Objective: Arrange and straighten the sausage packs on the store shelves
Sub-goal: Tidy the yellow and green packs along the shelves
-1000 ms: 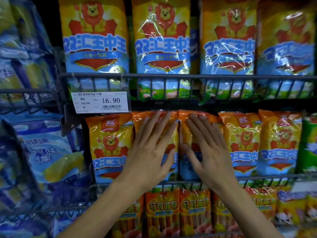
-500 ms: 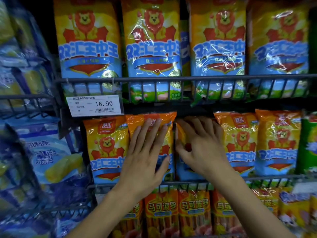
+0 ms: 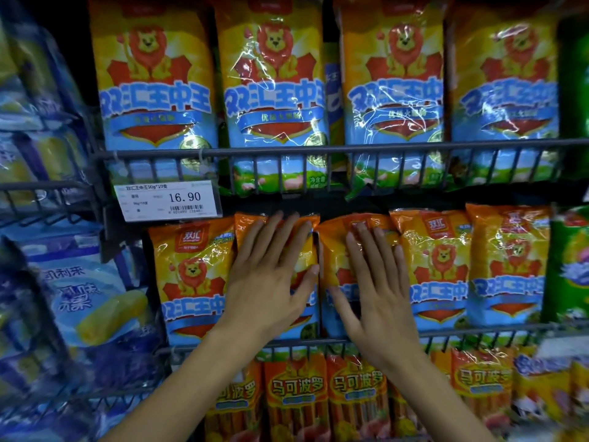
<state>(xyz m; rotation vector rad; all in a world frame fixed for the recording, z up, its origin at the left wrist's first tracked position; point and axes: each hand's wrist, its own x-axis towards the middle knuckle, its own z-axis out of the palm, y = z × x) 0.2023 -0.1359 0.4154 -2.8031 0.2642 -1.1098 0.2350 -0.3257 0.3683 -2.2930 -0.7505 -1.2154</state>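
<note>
— Packs, where were they found?
— Two sausage packs [image 3: 331, 250] were pressed flat on the middle shelf [image 3: 478, 330] by left hand [image 3: 267, 282] and right hand [image 3: 379, 291], fingers spread.
— Handling?
— Soft, slippery film was judged; edges were best gripped.

Bare left hand [image 3: 271, 282] and right hand [image 3: 376, 288], forearms uncovered, no sleeve in view; short nails, seemingly unpainted, though it's dim.
</note>
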